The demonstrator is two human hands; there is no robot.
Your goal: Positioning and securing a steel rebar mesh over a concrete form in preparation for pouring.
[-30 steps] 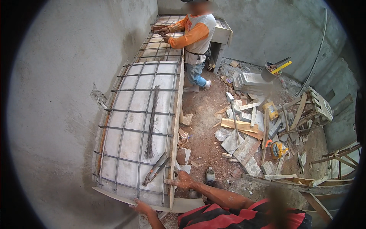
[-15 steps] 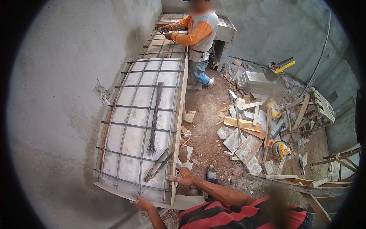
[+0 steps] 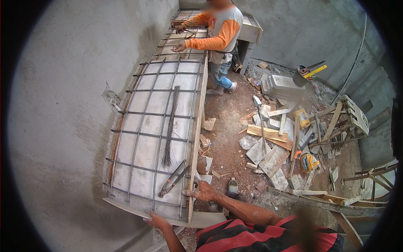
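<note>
My left hand (image 3: 158, 221) is closed on the near end board (image 3: 126, 208) of a formwork bed along the left wall. My right hand (image 3: 200, 192) grips the long side board (image 3: 195, 147), its thumb over the edge. Inside the boards, a grid of steel bars (image 3: 147, 135) lies over white panels. A long bundle of thin wires (image 3: 172, 126) lies on the grid, and a cutting tool with two long handles (image 3: 172, 181) rests on it just left of my right hand.
A person in orange sleeves (image 3: 222, 38) stands beside the bed's far part. Right are a bucket of tools (image 3: 300, 77), stacked blocks (image 3: 277, 86), a spade (image 3: 262, 126), scattered planks and broken slabs (image 3: 268, 164), a yellow sack (image 3: 308, 164) and timber frames (image 3: 344, 122). Walls enclose the space.
The person in orange sleeves has lowered their near hand toward the grid and moved their hands apart. The view has shifted slightly; my hands keep their grip on the boards.
</note>
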